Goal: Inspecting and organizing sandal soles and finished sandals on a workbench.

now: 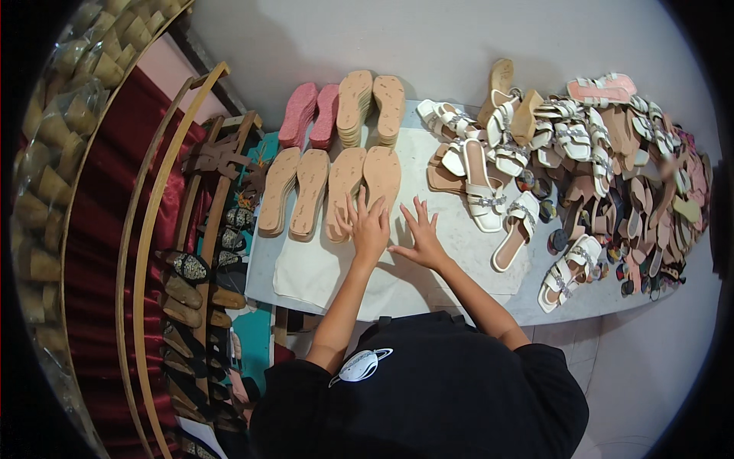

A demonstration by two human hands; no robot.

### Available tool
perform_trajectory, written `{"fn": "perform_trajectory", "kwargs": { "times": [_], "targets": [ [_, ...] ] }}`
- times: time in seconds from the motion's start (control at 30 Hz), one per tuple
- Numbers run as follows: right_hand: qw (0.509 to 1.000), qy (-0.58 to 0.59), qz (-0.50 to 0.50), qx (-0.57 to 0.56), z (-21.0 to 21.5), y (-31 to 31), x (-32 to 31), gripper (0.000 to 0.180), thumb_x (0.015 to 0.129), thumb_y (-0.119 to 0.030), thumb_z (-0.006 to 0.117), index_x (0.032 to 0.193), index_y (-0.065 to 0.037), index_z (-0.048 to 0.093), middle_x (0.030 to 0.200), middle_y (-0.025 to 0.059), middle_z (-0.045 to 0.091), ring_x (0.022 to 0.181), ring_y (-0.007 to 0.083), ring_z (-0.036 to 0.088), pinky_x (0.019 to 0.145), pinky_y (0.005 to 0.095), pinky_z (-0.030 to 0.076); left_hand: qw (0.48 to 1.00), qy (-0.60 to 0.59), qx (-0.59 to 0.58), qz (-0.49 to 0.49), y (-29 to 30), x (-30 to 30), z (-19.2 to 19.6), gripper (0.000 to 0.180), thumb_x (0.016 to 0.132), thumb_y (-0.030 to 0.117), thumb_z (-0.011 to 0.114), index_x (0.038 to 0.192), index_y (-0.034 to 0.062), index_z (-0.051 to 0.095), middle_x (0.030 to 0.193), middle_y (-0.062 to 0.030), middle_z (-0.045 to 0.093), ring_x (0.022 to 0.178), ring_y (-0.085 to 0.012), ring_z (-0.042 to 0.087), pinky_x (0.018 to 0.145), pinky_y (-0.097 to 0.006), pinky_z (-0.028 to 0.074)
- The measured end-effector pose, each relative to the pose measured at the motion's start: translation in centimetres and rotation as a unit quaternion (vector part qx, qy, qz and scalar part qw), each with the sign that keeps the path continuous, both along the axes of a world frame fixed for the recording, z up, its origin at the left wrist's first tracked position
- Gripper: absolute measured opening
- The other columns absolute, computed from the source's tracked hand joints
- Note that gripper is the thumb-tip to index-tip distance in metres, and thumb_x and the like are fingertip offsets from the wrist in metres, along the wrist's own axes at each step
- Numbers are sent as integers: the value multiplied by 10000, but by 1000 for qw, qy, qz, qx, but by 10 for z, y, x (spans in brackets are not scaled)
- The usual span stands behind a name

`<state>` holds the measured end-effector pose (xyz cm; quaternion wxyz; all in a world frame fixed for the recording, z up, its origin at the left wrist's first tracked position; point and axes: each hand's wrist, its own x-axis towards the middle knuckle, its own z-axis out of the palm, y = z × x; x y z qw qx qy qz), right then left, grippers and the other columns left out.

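Observation:
My left hand [369,229] reaches forward with fingers spread, its fingertips over the near ends of two stacks of tan shoe insoles [382,177]. Whether it touches them I cannot tell. Just to its right, my right hand [419,239] is open too, fingers apart over the white sheet [417,287], holding nothing. Two more tan insole stacks [310,191] lie to the left in the same front row. Behind them stand pink insole stacks [298,113] and taller tan stacks [355,107]. Right of my hands, a white strap sandal [482,187] lies on the table.
A heap of white sandals [569,138] and other footwear [642,199] fills the table's right side. Wooden shoe racks [183,314] with dark shoes stand at the left, by a red curtain [99,245]. Bagged wooden heels [46,191] line the far left. A wall [428,46] rises behind the table.

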<state>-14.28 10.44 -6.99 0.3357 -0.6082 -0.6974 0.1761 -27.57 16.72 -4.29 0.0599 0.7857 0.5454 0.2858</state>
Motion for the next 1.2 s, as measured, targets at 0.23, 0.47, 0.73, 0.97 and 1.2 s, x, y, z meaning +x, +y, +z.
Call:
{"fn": "perform_trajectory", "kwargs": {
  "times": [0.23, 0.47, 0.73, 0.97, 1.2],
  "targets": [
    [992, -2, -123, 16, 8, -52, 70, 781, 733, -397, 640, 1362, -152, 247, 1431, 196, 46, 1294, 456, 32, 956, 652, 30, 991, -30, 23, -125, -34, 70, 3, 252, 821, 272, 537, 1050, 199, 613, 1326, -98, 363, 1294, -339, 175, 955, -617, 22],
    [967, -35, -250, 31, 11, -115, 157, 605, 786, -352, 585, 1315, -169, 356, 1416, 187, 131, 1293, 450, 57, 958, 653, 49, 967, -42, 12, -251, -73, 169, 8, 259, 813, 272, 538, 1049, 190, 605, 1335, -103, 338, 1296, -347, 157, 948, -631, 7],
    [931, -102, -338, 95, 43, -167, 266, 530, 787, -299, 580, 1275, -182, 409, 1411, 166, 169, 1298, 432, 80, 962, 645, 56, 924, -86, 79, -365, -112, 303, 40, 279, 800, 269, 543, 1044, 150, 604, 1330, -127, 345, 1281, -360, 184, 949, -624, 23],
    [906, -132, -386, 115, 83, -187, 364, 490, 791, -284, 571, 1254, -202, 431, 1406, 142, 189, 1299, 430, 74, 948, 663, 48, 909, -108, 117, -384, -122, 419, 72, 242, 799, 295, 544, 997, 173, 611, 1293, -125, 382, 1266, -366, 217, 929, -644, 60],
    [873, -227, -415, 117, 101, -179, 460, 426, 795, -185, 545, 1211, -195, 453, 1389, 121, 224, 1298, 425, 89, 936, 686, 41, 915, -128, 122, -363, -127, 518, 91, 253, 792, 304, 541, 977, 152, 623, 1276, -141, 385, 1256, -369, 226, 916, -663, 77]
  ]
}}
